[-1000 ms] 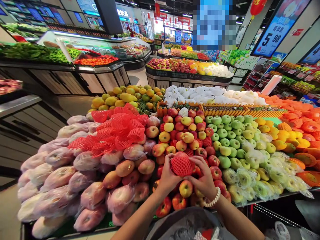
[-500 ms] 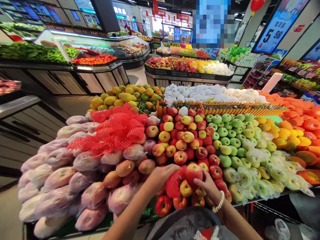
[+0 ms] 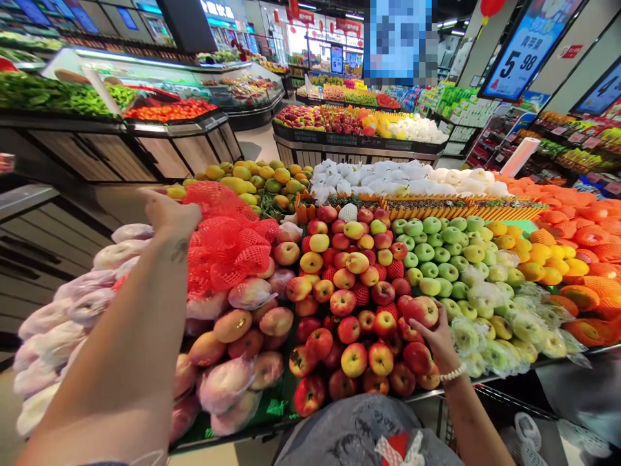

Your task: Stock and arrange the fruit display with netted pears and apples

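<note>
My right hand (image 3: 436, 333), with a pale beaded bracelet at the wrist, is closed around a red-and-yellow apple (image 3: 421, 312) at the right side of the apple pile (image 3: 354, 323). The apple it holds is bare, without a net. On the far left, my left hand (image 3: 169, 210) is stretched out over the fruit beside a heap of red foam nets (image 3: 228, 243). Its fingers point away from me and are partly hidden, so whether they hold anything does not show.
Wrapped pinkish fruit (image 3: 63, 336) fills the left of the stand. Green apples (image 3: 439, 249) and bagged pale-green fruit (image 3: 504, 336) lie to the right. Mangoes (image 3: 257, 178) and white-wrapped fruit (image 3: 369, 176) sit behind. A price screen (image 3: 528, 52) hangs at upper right.
My left hand has left the apples and swung far left to the red nets; the red net it was at is gone from the apples. My right hand has moved right with the apple.
</note>
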The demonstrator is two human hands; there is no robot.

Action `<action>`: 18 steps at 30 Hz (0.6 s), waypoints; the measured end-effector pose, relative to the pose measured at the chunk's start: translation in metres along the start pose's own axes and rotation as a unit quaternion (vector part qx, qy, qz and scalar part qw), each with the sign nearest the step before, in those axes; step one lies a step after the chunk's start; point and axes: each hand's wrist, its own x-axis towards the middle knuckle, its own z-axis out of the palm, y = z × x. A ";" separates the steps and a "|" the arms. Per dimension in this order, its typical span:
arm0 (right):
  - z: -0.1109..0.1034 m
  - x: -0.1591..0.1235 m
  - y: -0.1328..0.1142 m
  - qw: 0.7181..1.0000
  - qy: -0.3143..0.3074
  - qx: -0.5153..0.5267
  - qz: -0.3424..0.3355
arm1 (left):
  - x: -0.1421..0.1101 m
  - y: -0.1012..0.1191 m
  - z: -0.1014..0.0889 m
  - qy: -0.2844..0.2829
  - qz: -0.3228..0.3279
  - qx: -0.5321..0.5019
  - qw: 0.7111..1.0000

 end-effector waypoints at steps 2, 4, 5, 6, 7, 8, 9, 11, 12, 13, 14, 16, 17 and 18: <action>0.006 -0.005 -0.001 1.000 -0.015 0.013 0.001 | -0.002 0.004 0.002 0.038 -0.072 -0.074 0.994; 0.010 -0.009 -0.005 0.999 -0.029 0.013 -0.006 | -0.021 0.016 0.008 0.033 -0.028 -0.124 0.991; 0.012 -0.011 -0.008 0.999 -0.035 0.012 -0.012 | -0.037 0.025 0.012 0.034 0.019 -0.140 0.989; 0.015 -0.013 -0.011 0.999 -0.042 0.012 -0.020 | -0.058 0.037 0.017 0.047 0.060 -0.158 0.984; 0.018 -0.016 -0.015 0.998 -0.053 0.013 -0.028 | -0.083 0.051 0.023 0.073 0.090 -0.177 0.977; 0.021 -0.019 -0.018 0.997 -0.070 0.014 -0.034 | -0.112 0.066 0.031 0.092 0.113 -0.198 0.969; 0.026 -0.022 -0.021 0.995 -0.091 0.015 -0.039 | -0.143 0.082 0.040 0.061 0.152 -0.222 0.961; 0.038 -0.028 -0.024 0.989 -0.141 0.013 -0.050 | -0.207 0.111 0.061 -0.130 0.276 -0.267 0.914; 0.044 -0.029 -0.025 0.984 -0.167 0.008 -0.061 | -0.236 0.124 0.072 -0.235 0.329 -0.272 0.873; 0.049 -0.030 -0.026 0.978 -0.193 0.000 -0.078 | -0.260 0.133 0.084 -0.308 0.355 -0.271 0.840; 0.052 -0.029 -0.026 0.971 -0.218 -0.015 -0.100 | -0.280 0.140 0.095 -0.355 0.366 -0.265 0.818; 0.053 -0.023 -0.024 0.948 -0.276 -0.063 -0.147 | -0.304 0.145 0.115 -0.396 0.348 -0.251 0.812; 0.050 -0.017 -0.023 0.934 -0.303 -0.095 -0.166 | -0.310 0.145 0.123 -0.398 0.337 -0.243 0.818; 0.045 -0.011 -0.021 0.920 -0.322 -0.128 -0.182 | -0.312 0.143 0.129 -0.393 0.330 -0.234 0.826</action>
